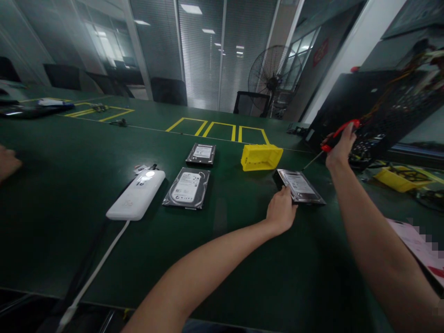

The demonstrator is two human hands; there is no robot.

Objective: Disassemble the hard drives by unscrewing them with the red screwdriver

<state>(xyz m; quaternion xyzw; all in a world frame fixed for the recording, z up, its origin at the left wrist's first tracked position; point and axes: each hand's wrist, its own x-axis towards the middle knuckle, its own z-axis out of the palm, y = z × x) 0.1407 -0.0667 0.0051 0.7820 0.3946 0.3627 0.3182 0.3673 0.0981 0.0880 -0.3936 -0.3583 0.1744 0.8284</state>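
Note:
My left hand (281,210) grips the near left edge of a hard drive (299,185) that rests on the green table, label side up. In my right hand (339,147) is a screwdriver (332,140) with a red and black handle. Its thin shaft slants down to the left, and the tip is at the far edge of the drive; whether it sits in a screw I cannot make out. Just behind the drive stands a yellow plastic bin (262,157), tipped on its side. Two more hard drives, a larger one (187,187) and a smaller one (201,153), lie to the left.
A white power bank (137,196) with a white cable lies left of the drives. An open computer case (374,106) with loose wires stands at the right, near another yellow bin (398,179). Another person's hand (9,163) shows at the left edge. Yellow tape outlines (218,124) mark the table's far side.

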